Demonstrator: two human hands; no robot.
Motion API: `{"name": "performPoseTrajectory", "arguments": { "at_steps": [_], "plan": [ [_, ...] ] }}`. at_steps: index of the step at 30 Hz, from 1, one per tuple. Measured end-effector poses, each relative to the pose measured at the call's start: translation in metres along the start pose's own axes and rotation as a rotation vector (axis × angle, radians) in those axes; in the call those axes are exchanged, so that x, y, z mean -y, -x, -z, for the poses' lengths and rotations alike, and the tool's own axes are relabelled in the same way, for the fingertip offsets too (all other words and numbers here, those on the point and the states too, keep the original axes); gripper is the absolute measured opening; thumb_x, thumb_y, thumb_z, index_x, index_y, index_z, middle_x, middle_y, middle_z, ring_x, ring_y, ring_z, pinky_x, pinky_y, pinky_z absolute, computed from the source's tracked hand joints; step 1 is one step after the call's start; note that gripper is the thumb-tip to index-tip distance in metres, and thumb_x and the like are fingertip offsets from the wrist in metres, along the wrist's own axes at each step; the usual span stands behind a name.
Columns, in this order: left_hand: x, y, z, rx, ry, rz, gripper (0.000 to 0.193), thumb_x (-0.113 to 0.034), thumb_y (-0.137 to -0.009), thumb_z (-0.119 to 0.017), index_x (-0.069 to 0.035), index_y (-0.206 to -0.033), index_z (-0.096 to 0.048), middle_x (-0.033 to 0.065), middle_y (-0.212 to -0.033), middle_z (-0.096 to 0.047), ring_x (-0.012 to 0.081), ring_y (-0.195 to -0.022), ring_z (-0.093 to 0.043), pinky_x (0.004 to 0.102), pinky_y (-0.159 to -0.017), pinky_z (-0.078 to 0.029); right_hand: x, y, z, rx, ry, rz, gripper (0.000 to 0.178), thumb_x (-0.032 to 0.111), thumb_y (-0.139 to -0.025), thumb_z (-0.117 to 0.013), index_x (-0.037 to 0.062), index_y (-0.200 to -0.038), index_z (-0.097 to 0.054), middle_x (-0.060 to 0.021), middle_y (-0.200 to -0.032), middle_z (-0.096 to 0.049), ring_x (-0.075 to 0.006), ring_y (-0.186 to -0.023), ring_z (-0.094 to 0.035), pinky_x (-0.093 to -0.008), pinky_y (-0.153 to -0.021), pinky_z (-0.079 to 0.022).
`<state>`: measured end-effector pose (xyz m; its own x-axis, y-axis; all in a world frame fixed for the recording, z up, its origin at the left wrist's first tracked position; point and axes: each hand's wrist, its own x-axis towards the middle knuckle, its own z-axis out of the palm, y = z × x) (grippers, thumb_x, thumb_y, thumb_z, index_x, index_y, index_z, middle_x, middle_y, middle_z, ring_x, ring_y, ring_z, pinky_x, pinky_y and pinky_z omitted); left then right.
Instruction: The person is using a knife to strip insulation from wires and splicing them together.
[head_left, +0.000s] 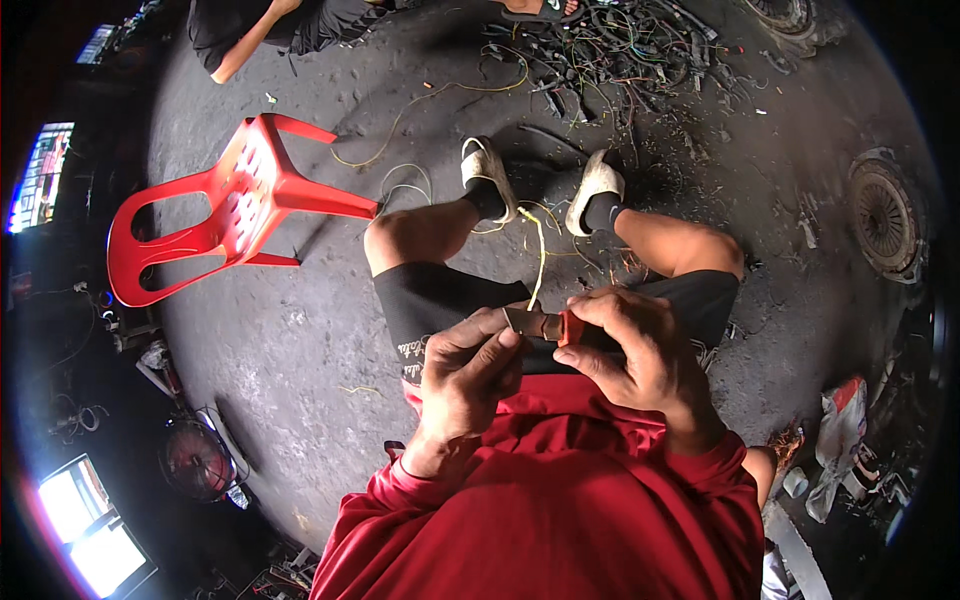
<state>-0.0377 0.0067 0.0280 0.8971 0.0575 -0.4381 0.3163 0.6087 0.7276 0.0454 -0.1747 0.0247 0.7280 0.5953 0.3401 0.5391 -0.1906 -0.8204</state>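
Observation:
In my right hand (635, 345) is a knife with a red handle (571, 328), held between thumb and fingers. Its flat, dark blade (530, 323) points left, with the tip close to my left fingers. A thin pale-yellow wire (541, 255) rises from the floor between my feet and goes behind the blade. My left hand (465, 370) is closed beside the blade, thumb against fingers, seemingly on the upper end of this wire. The exact spot of the grip is hidden. Both hands are above my lap.
A red plastic chair (235, 200) stands at the left. Ahead, a tangled heap of dark cables (620, 60) covers the floor, near another person's foot (540, 10). Another person's arm (245, 40) shows far left. A round metal disc (885, 215) lies right; a fan (197, 460) stands lower left.

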Motion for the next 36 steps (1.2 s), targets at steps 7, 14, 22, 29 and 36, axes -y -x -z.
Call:
{"name": "performPoseTrajectory", "arguments": {
  "at_steps": [7, 14, 22, 29, 36],
  "plan": [
    [-0.003, 0.002, -0.007, -0.034, -0.113, -0.041, 0.023, -0.006, -0.092, -0.057, 0.007, -0.110, -0.063, 0.0023, -0.075, -0.057, 0.0042, -0.052, -0.040, 0.0184, -0.044, -0.032, -0.002, -0.003, 0.001, 0.070, -0.018, -0.004, 0.034, 0.014, -0.076, -0.077, -0.0022, -0.097, -0.056, -0.0161, -0.084, -0.065, -0.0307, -0.072, -0.066, -0.0369, -0.062, -0.052],
    [-0.005, 0.003, -0.004, -0.066, -0.080, -0.071, 0.025, -0.007, -0.092, -0.057, 0.007, -0.113, -0.062, 0.0014, -0.076, -0.054, 0.0045, -0.049, -0.038, 0.0184, -0.044, -0.032, -0.022, -0.002, 0.007, -0.077, 0.144, -0.065, 0.030, 0.013, -0.078, -0.075, -0.0010, -0.098, -0.057, -0.0152, -0.088, -0.066, -0.0304, -0.078, -0.067, -0.0365, -0.068, -0.052],
    [-0.003, 0.001, 0.001, -0.034, -0.031, -0.041, 0.026, -0.008, -0.093, -0.058, 0.004, -0.115, -0.062, 0.0010, -0.073, -0.052, 0.0053, -0.050, -0.040, 0.0199, -0.044, -0.032, -0.017, 0.003, 0.018, -0.059, 0.100, -0.103, 0.028, 0.017, -0.082, -0.071, 0.0014, -0.100, -0.057, -0.0119, -0.085, -0.065, -0.0274, -0.074, -0.066, -0.0356, -0.064, -0.051],
    [-0.004, 0.001, -0.008, -0.062, -0.114, -0.013, 0.022, -0.009, -0.095, -0.053, 0.006, -0.108, -0.063, -0.0010, -0.062, -0.050, 0.0042, -0.047, -0.036, 0.0197, -0.042, -0.030, -0.005, -0.001, -0.001, -0.001, 0.009, -0.001, 0.032, 0.019, -0.079, -0.075, 0.0020, -0.097, -0.056, -0.0127, -0.083, -0.063, -0.0298, -0.072, -0.065, -0.0369, -0.061, -0.051],
    [-0.006, 0.003, -0.002, 0.027, -0.092, -0.002, 0.023, -0.010, -0.094, -0.056, 0.005, -0.110, -0.064, 0.0012, -0.076, -0.049, 0.0047, -0.053, -0.041, 0.0195, -0.046, -0.032, -0.004, -0.005, 0.001, 0.066, 0.039, 0.010, 0.035, 0.016, -0.076, -0.077, -0.0021, -0.098, -0.057, -0.0164, -0.086, -0.065, -0.0309, -0.074, -0.067, -0.0372, -0.064, -0.054]
  ]
}}
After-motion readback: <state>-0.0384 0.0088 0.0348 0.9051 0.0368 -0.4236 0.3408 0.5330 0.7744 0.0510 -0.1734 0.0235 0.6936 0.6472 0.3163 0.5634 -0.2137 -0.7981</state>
